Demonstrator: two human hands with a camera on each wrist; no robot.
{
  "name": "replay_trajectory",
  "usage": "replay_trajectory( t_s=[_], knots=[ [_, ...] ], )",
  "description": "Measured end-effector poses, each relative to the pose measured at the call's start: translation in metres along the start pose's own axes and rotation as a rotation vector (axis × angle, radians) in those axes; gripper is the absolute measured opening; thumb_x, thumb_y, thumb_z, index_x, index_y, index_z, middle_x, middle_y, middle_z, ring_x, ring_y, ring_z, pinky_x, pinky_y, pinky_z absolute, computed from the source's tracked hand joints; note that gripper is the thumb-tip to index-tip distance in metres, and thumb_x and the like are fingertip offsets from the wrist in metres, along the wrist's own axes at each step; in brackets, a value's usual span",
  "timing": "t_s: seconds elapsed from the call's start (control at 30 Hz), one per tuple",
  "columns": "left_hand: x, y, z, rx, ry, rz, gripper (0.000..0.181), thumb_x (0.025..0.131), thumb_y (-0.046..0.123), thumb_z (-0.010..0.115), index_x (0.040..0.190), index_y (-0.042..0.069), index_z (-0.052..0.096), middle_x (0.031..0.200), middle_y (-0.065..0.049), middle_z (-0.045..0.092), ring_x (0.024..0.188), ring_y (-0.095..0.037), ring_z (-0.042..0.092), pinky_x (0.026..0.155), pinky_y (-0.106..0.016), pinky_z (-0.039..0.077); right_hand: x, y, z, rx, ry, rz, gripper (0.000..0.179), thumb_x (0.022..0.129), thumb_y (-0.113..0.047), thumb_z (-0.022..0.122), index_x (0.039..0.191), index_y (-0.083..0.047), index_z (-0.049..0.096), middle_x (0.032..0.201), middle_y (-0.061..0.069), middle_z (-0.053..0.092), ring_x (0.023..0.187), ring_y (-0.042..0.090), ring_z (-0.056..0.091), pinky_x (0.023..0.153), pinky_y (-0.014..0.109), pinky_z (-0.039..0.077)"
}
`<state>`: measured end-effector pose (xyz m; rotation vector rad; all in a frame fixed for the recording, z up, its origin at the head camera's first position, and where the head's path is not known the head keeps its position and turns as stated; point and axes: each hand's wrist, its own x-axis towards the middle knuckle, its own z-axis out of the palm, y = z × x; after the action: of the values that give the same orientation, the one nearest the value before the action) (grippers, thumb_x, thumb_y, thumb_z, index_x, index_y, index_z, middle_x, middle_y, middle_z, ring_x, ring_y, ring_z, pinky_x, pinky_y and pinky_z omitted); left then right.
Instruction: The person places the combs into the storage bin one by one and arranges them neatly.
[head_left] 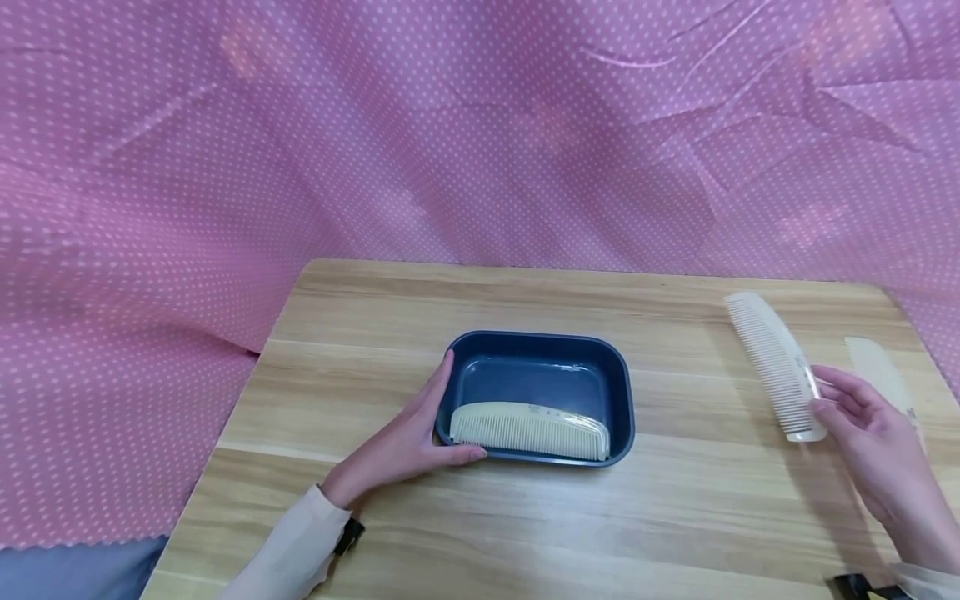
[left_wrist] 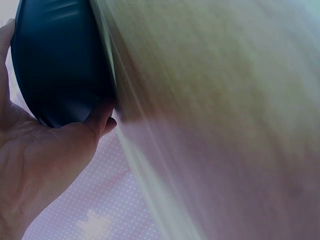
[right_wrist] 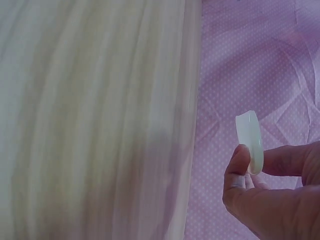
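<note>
Right hand (head_left: 873,433) pinches a comb (head_left: 776,362) near one end, thumb against fingertips; the rest of the comb runs up and away from the fingers, lifted off the table (head_left: 675,517). Right wrist view shows the comb end-on (right_wrist: 251,140) between thumb and finger.

Left hand (head_left: 408,437) is curled round the near-left corner of the tray (head_left: 540,367), thumb on the front wall, fingers along the side. Second comb (head_left: 528,429) lies just right of that thumb, leaning on the tray's near wall. A third comb (head_left: 877,371) lies on the table just beyond the right hand.

Handling guess: comb is light, stiff, thin plastic, smooth, so likely slippery. Teeth are fine and probably snap easily. Best hold is the solid spine, not the teeth; the end pinch leaves it free to swing.

Table is smooth wood laminate. Pink dotted cloth (head_left: 375,125) hangs behind and to the left.
</note>
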<state>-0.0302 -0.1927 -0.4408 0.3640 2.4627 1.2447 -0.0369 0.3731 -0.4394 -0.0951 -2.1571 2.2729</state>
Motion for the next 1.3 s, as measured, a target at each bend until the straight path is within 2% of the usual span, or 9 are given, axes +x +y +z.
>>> replay_trajectory(
  t_s=[0.23, 0.47, 0.6, 0.73, 1.03, 1.2, 1.3],
  knots=[
    [0.001, 0.000, 0.001, -0.003, 0.003, -0.004, 0.135, 0.088, 0.059, 0.089, 0.173, 0.038, -0.015, 0.180, 0.012, -0.006, 0.165, -0.018, 0.007, 0.128, -0.057, 0.022, 0.001, 0.000, 0.013, 0.149, -0.068, 0.016, 0.048, 0.108, 0.015, 0.053, 0.140, -0.015, 0.074, 0.118, -0.006, 0.074, 0.108, 0.001, 0.066, 0.087, 0.011, 0.053],
    [0.001, 0.000, 0.001, 0.001, 0.002, -0.004, 0.136, 0.088, 0.059, 0.089, 0.173, 0.039, -0.015, 0.180, 0.012, -0.006, 0.165, -0.017, 0.007, 0.128, -0.056, 0.022, 0.004, -0.006, 0.023, 0.206, -0.105, 0.066, 0.046, 0.109, 0.014, 0.052, 0.139, -0.013, 0.075, 0.124, -0.004, 0.073, 0.112, 0.003, 0.065, 0.087, 0.014, 0.055],
    [0.001, 0.001, 0.000, 0.003, 0.000, -0.001, 0.136, 0.088, 0.060, 0.088, 0.173, 0.038, -0.015, 0.180, 0.012, -0.006, 0.165, -0.017, 0.007, 0.128, -0.056, 0.022, 0.005, -0.006, 0.032, 0.219, -0.125, 0.067, 0.044, 0.108, 0.015, 0.052, 0.136, -0.009, 0.076, 0.125, -0.002, 0.075, 0.113, 0.004, 0.068, 0.091, 0.015, 0.055],
    [0.001, 0.001, 0.000, -0.001, 0.001, 0.005, 0.136, 0.088, 0.060, 0.089, 0.173, 0.038, -0.015, 0.180, 0.012, -0.006, 0.165, -0.017, 0.007, 0.128, -0.056, 0.022, 0.006, -0.006, 0.041, 0.224, -0.147, 0.066, 0.043, 0.108, 0.017, 0.052, 0.134, -0.007, 0.077, 0.125, -0.001, 0.076, 0.114, 0.005, 0.070, 0.093, 0.015, 0.054],
    [0.001, 0.000, 0.000, -0.007, -0.004, 0.005, 0.135, 0.089, 0.058, 0.088, 0.174, 0.036, -0.015, 0.180, 0.011, -0.006, 0.165, -0.017, 0.007, 0.128, -0.056, 0.022, 0.007, -0.013, 0.056, 0.141, -0.166, 0.127, 0.038, 0.109, 0.009, 0.059, 0.135, -0.011, 0.077, 0.120, -0.002, 0.078, 0.109, 0.004, 0.070, 0.086, 0.016, 0.057],
    [0.000, 0.000, 0.000, -0.011, -0.001, 0.004, 0.135, 0.089, 0.057, 0.089, 0.173, 0.037, -0.014, 0.180, 0.011, -0.006, 0.165, -0.017, 0.007, 0.128, -0.056, 0.022, 0.008, -0.015, 0.066, 0.144, -0.194, 0.119, 0.037, 0.108, 0.010, 0.059, 0.135, -0.009, 0.077, 0.119, 0.000, 0.078, 0.108, 0.007, 0.071, 0.085, 0.018, 0.058],
    [0.001, 0.000, 0.000, -0.011, -0.001, 0.005, 0.135, 0.089, 0.058, 0.089, 0.173, 0.037, -0.014, 0.180, 0.012, -0.006, 0.165, -0.017, 0.006, 0.128, -0.056, 0.021, 0.007, -0.017, 0.071, 0.102, -0.202, 0.116, 0.036, 0.108, 0.008, 0.060, 0.135, -0.008, 0.077, 0.118, 0.000, 0.078, 0.106, 0.007, 0.071, 0.085, 0.019, 0.058]
  ],
)
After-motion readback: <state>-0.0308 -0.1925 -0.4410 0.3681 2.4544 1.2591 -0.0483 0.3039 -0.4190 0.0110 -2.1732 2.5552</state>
